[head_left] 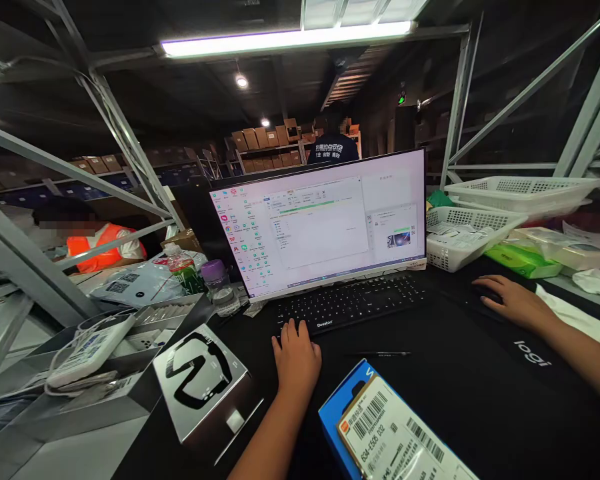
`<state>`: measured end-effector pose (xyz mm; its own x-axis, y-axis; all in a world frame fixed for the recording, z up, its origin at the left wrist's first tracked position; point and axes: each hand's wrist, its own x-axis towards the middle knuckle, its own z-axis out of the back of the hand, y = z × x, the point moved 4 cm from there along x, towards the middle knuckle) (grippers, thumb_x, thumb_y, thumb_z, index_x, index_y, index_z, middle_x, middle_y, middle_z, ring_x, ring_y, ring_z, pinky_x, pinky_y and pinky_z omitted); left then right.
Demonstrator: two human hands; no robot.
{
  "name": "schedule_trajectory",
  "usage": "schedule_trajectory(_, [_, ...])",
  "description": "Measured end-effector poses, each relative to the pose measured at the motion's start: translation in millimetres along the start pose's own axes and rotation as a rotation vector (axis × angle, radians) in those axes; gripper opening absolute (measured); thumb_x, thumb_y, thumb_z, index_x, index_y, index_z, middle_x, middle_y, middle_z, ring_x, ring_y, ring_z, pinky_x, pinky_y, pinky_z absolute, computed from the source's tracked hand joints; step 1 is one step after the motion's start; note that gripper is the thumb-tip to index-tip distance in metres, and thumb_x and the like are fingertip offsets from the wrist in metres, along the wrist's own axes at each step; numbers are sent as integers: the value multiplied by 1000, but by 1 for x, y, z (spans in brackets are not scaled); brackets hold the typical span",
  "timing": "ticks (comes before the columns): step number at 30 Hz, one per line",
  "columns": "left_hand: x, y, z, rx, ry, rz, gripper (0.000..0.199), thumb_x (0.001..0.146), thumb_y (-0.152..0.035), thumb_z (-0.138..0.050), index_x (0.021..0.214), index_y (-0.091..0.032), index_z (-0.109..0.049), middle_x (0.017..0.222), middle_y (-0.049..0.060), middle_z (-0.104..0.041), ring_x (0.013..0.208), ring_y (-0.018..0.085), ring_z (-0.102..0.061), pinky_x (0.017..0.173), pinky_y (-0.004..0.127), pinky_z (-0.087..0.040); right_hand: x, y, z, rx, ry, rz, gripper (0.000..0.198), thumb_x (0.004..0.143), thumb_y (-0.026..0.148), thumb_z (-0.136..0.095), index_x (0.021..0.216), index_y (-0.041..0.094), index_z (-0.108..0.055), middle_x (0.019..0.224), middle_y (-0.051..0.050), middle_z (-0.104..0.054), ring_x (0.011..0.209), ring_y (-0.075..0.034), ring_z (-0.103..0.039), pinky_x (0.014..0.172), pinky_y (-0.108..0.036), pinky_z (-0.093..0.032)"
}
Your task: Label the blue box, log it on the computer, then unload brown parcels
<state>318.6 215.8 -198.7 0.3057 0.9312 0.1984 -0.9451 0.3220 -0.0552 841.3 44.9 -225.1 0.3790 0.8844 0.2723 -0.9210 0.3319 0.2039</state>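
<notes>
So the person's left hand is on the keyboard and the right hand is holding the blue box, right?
Not quite. The left hand is at the near edge of the keyboard, but the right hand is not holding the blue box; it rests on a mouse on the black mat. The head view shows it.

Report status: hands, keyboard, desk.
Left hand flat at keyboard front edge. Right hand covers mouse, barely visible. Blue box nearest, labelled.
</notes>
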Motion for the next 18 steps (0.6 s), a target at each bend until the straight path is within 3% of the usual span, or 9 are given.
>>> schedule_trajectory(6, [0,2,-2,-3,-7,-3,56,93,-16,-45,148,-10,-52,160,20,-45,151,34,-39,124,60,-29,3,-18,-12,-20,31,-12,44,99,32,-54,140,20,-63,152,-16,-50,132,-30,-55,112,-38,-39])
schedule_trajectory(13, [3,3,-6,-1,-17,-15,56,93,-16,-45,149,-10,-51,160,20,-45,151,35,-39,124,60,-29,4,-22,-15,-10,-30,44,46,96,33,-52,138,18,-65,146,-20,-55,129,-29,-59,111,-38,-42])
schedule_trajectory(18, [2,2,-4,-3,-38,-16,56,92,-15,-46,147,-11,-54,159,20,-47,150,34,-41,124,61,-31,6,-29,-18,-2,-39,46,50,92,45,-49,134,23,-65,144,-16,-57,125,-33,-62,109,-47,-48])
